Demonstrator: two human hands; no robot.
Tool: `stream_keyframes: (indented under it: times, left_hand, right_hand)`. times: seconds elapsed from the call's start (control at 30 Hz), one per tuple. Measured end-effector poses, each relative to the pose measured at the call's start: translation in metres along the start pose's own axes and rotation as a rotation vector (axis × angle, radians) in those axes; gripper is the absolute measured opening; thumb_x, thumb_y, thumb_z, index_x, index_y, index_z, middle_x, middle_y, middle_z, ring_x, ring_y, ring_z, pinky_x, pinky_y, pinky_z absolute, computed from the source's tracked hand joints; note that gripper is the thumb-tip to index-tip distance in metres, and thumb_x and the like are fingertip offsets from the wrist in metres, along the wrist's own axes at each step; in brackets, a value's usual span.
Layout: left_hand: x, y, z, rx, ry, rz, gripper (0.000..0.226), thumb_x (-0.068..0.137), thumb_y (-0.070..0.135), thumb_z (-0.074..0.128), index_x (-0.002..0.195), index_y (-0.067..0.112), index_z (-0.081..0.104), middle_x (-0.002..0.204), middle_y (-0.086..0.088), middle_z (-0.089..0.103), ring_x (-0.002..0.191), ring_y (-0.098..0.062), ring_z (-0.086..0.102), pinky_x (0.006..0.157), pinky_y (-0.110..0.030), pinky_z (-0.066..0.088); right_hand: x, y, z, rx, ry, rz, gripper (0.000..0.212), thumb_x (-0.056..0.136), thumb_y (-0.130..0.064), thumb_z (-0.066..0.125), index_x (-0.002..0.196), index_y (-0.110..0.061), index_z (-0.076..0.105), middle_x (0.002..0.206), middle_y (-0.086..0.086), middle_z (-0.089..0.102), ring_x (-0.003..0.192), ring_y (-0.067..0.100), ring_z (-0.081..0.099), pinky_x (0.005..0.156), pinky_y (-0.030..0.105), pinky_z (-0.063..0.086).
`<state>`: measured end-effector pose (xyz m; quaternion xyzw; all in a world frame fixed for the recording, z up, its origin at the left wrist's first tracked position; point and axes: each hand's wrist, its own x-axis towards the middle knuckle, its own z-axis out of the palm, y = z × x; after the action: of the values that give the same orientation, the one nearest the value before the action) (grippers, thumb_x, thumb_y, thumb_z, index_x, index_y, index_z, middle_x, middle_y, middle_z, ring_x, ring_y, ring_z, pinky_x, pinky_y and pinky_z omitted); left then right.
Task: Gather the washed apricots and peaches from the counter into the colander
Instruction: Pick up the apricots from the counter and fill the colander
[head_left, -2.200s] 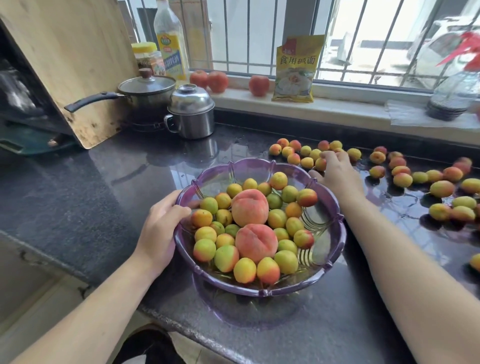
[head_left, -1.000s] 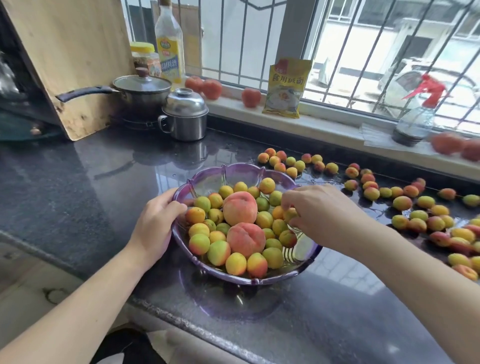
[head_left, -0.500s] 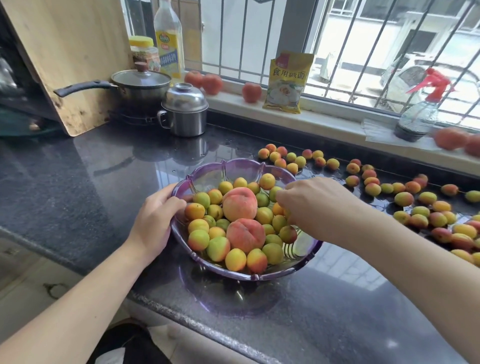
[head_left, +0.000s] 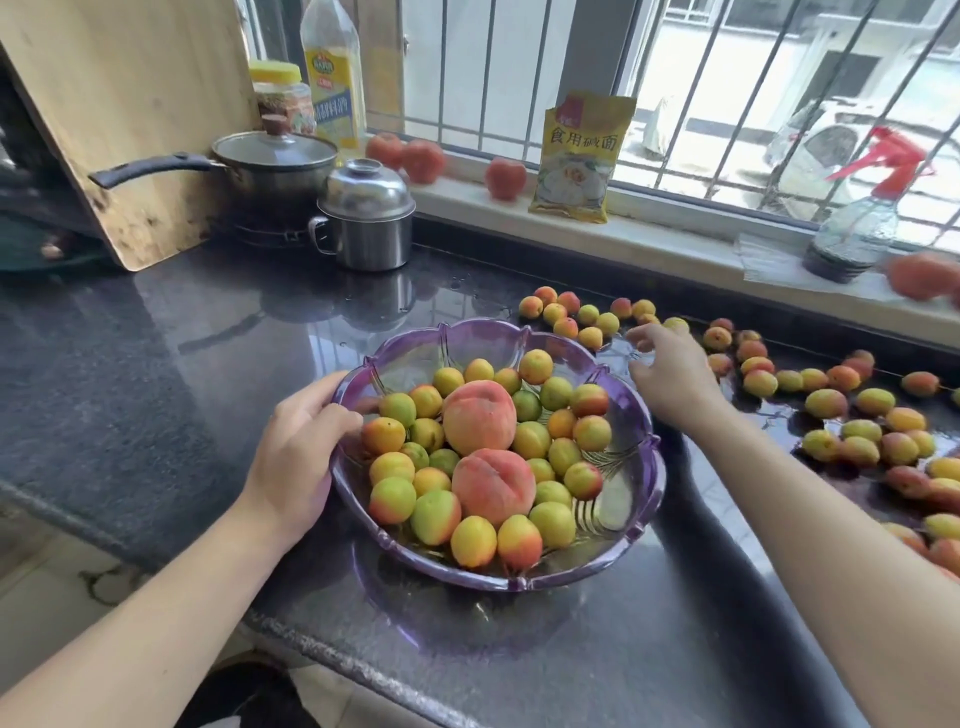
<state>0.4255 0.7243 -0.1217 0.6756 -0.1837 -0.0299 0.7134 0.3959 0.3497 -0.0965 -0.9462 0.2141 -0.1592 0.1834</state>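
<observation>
A purple see-through colander (head_left: 655, 467) stands on the dark counter, holding several apricots and two big peaches (head_left: 479, 418). My left hand (head_left: 298, 452) grips its left rim, thumb over the edge. My right hand (head_left: 670, 371) hovers beyond the colander's right rim, fingers loosely spread and holding nothing, close to a cluster of apricots (head_left: 576, 317) on the counter. More apricots (head_left: 857, 415) lie scattered over the wet counter to the right.
A steel lidded pot (head_left: 366, 218) and a saucepan (head_left: 275, 161) stand at the back left by a leaning wooden board (head_left: 119, 104). On the sill are tomatoes (head_left: 504, 176), a yellow packet (head_left: 582, 156), an oil bottle (head_left: 330, 73) and a spray bottle (head_left: 857, 223).
My right hand has left the colander, where it was over the fruit, and moved back right toward the apricots on the counter. My left hand stays on the rim.
</observation>
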Motion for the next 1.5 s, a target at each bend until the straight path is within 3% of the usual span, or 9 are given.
stream_keyframes:
  times: [0.17, 0.3, 0.4, 0.6, 0.77, 0.93, 1.1, 1.37, 1.5]
  left_hand:
    - [0.002, -0.003, 0.001, -0.016, 0.04, -0.006, 0.041, 0.073, 0.012, 0.05, 0.105, 0.006, 0.076, 0.099, -0.012, 0.078, 0.096, -0.022, 0.07, 0.088, -0.041, 0.051]
    - [0.002, -0.006, -0.002, 0.019, 0.037, 0.005, 0.039, 0.074, 0.015, 0.052, 0.101, 0.019, 0.08, 0.101, -0.015, 0.078, 0.099, -0.027, 0.07, 0.092, -0.049, 0.051]
    - [0.002, -0.007, -0.004, 0.056, 0.039, 0.013, 0.038, 0.075, 0.017, 0.052, 0.102, 0.022, 0.079, 0.101, -0.011, 0.079, 0.102, -0.032, 0.071, 0.096, -0.056, 0.052]
    - [0.0, -0.001, -0.003, 0.102, 0.035, 0.02, 0.036, 0.077, 0.019, 0.052, 0.102, 0.018, 0.078, 0.099, -0.007, 0.079, 0.101, -0.033, 0.07, 0.094, -0.056, 0.053]
    - [0.001, -0.002, -0.002, 0.081, 0.041, 0.013, 0.037, 0.075, 0.019, 0.053, 0.102, 0.018, 0.079, 0.098, -0.005, 0.079, 0.098, -0.03, 0.071, 0.094, -0.05, 0.052]
    - [0.0, 0.0, 0.001, 0.046, 0.034, 0.003, 0.038, 0.073, 0.017, 0.052, 0.102, 0.013, 0.077, 0.091, -0.001, 0.078, 0.09, -0.017, 0.068, 0.087, -0.042, 0.048]
    - [0.0, 0.0, -0.001, 0.019, 0.03, -0.009, 0.038, 0.067, 0.029, 0.059, 0.098, 0.026, 0.081, 0.094, -0.002, 0.079, 0.093, -0.022, 0.068, 0.09, -0.044, 0.05]
    - [0.0, 0.001, -0.001, 0.02, 0.033, -0.006, 0.036, 0.072, 0.018, 0.054, 0.093, 0.029, 0.081, 0.092, -0.003, 0.079, 0.091, -0.023, 0.068, 0.088, -0.044, 0.051]
    - [0.0, 0.0, -0.002, 0.029, 0.024, 0.009, 0.038, 0.065, 0.032, 0.058, 0.096, 0.025, 0.08, 0.092, -0.004, 0.078, 0.09, -0.022, 0.066, 0.086, -0.043, 0.049]
  right_hand:
    - [0.021, -0.023, 0.024, -0.253, -0.037, -0.182, 0.048, 0.098, -0.029, 0.061, 0.143, -0.024, 0.044, 0.135, 0.012, 0.04, 0.107, 0.039, 0.058, 0.081, 0.044, 0.048]
    - [0.038, -0.028, 0.036, -0.346, -0.035, -0.209, 0.035, 0.098, -0.034, 0.062, 0.126, -0.016, 0.054, 0.123, 0.012, 0.04, 0.095, 0.036, 0.061, 0.07, 0.04, 0.049]
    - [0.04, -0.027, 0.039, -0.297, -0.022, -0.218, 0.026, 0.098, -0.029, 0.062, 0.116, -0.01, 0.061, 0.121, 0.013, 0.043, 0.095, 0.037, 0.061, 0.077, 0.044, 0.052]
    - [0.015, -0.022, 0.003, 0.221, 0.087, -0.055, 0.027, 0.099, -0.024, 0.058, 0.124, -0.019, 0.067, 0.121, 0.009, 0.06, 0.109, 0.029, 0.06, 0.094, 0.034, 0.047]
    - [-0.051, -0.037, -0.071, 0.761, -0.123, 0.032, 0.028, 0.102, -0.011, 0.056, 0.119, -0.026, 0.071, 0.111, 0.002, 0.073, 0.097, 0.019, 0.07, 0.088, 0.031, 0.057]
    - [-0.106, -0.066, -0.11, 0.457, -0.394, -0.194, 0.03, 0.091, -0.016, 0.073, 0.112, -0.036, 0.069, 0.107, -0.012, 0.07, 0.093, 0.008, 0.071, 0.079, 0.022, 0.055]
    - [-0.121, -0.081, -0.093, -0.176, -0.364, -0.392, 0.024, 0.091, -0.032, 0.072, 0.112, -0.036, 0.063, 0.101, -0.024, 0.056, 0.102, 0.005, 0.046, 0.087, 0.024, 0.04]
    - [-0.116, -0.092, -0.082, -0.49, -0.362, -0.373, 0.023, 0.093, -0.038, 0.065, 0.114, -0.039, 0.057, 0.109, -0.013, 0.054, 0.104, 0.015, 0.043, 0.087, 0.034, 0.039]
    - [-0.114, -0.095, -0.077, -0.542, -0.356, -0.375, 0.02, 0.092, -0.032, 0.063, 0.11, -0.033, 0.052, 0.106, -0.01, 0.056, 0.1, 0.018, 0.043, 0.086, 0.036, 0.04]
